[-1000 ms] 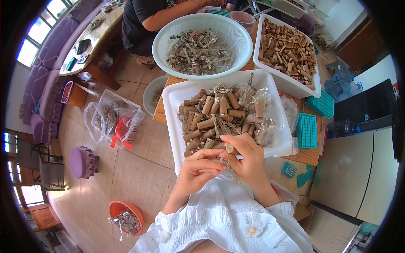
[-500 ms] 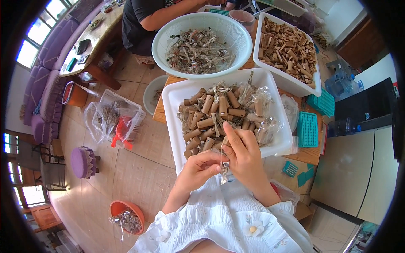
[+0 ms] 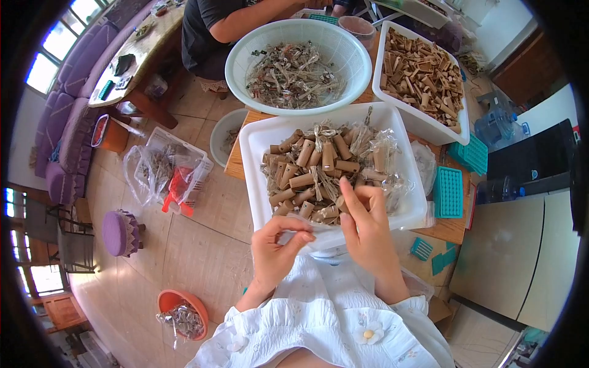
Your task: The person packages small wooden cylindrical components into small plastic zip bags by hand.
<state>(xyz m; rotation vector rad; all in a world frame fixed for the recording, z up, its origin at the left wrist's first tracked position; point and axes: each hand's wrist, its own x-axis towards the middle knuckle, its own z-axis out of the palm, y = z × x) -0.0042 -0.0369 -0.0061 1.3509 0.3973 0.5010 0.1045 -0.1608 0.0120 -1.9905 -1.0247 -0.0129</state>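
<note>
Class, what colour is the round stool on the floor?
Purple stool, clearest in the head view.
</note>
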